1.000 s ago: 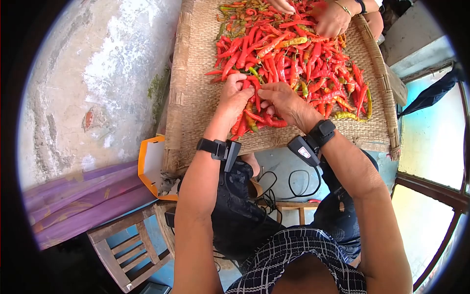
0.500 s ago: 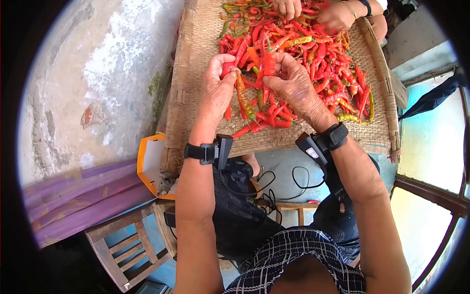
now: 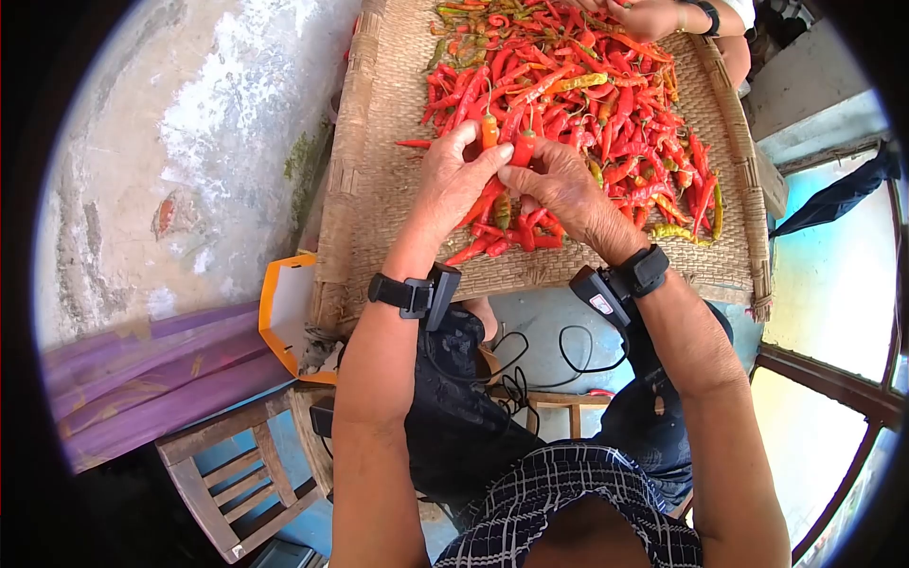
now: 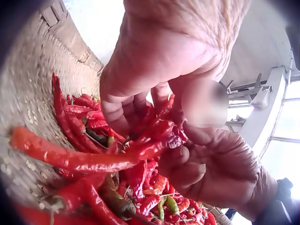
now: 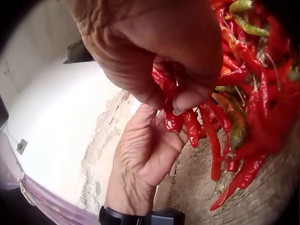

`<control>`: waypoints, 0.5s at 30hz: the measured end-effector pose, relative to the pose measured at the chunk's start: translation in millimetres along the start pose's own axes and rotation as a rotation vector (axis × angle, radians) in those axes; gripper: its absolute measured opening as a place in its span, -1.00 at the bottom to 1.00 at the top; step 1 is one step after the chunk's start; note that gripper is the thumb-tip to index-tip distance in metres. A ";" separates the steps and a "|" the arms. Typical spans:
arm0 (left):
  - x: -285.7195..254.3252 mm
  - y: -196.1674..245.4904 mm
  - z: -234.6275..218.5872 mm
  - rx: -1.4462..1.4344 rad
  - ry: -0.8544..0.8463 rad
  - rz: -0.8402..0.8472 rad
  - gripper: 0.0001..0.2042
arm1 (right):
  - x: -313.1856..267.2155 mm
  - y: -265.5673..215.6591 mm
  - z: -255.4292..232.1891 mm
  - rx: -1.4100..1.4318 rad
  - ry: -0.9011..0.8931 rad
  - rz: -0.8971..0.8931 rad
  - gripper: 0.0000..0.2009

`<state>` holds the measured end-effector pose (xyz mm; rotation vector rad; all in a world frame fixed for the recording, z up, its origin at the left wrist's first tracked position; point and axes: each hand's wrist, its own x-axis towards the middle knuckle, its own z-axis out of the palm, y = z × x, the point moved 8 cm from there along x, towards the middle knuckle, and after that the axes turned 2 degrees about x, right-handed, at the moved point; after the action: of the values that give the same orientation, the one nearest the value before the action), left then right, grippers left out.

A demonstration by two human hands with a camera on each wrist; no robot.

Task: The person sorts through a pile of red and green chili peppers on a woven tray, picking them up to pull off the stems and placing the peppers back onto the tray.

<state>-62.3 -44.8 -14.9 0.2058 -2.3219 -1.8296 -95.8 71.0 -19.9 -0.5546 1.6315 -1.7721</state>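
Starting nearest the wearer: checked shirt (image 3: 578,502) and dark trousers (image 3: 464,417) at bottom of head view, a wooden stool (image 3: 237,473) lower left, an orange-edged box (image 3: 289,317) just beside the tray corner, cables (image 3: 530,364) hanging under the tray edge. Both forearms carry black wrist cameras (image 3: 421,293). Left hand (image 3: 454,180) and right hand (image 3: 559,185) meet over the near side of the woven tray (image 3: 379,189), fingertips touching. Left grip: fingers curled, pinching a bunch of red chillies (image 3: 502,142) that sticks up between the two hands; left wrist view shows the thumb (image 4: 117,108) and fingers closed round them. Right grip: fingers curled, pinching the same bunch; right wrist view shows red chillies (image 5: 176,117) hanging below the thumb. Under the hands, more loose chillies (image 3: 502,237) lie on the tray. Beyond, the main chilli pile (image 3: 587,104) covers the tray's middle and far side, mostly red, a few green. At the far edge, another person's hand (image 3: 649,17) rests in the pile. Left of tray: stained concrete floor (image 3: 189,161).
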 end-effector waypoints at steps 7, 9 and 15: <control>0.6 -13.9 -20.8 0.034 0.130 -0.100 -0.78 | 6.0 0.3 -31.7 -0.073 0.110 0.157 -0.79; 0.4 -15.2 -25.6 0.001 0.158 -0.067 -0.79 | 17.1 -8.3 -55.2 0.145 0.145 0.051 -0.76; -0.7 9.5 -23.0 -0.195 0.196 0.019 -0.81 | 9.9 -19.2 -80.9 0.331 0.392 -0.068 -0.63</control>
<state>-56.5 -64.2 -0.4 0.3188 -1.9954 -1.9171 -162.5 121.1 -13.1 -0.1136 1.5252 -2.2499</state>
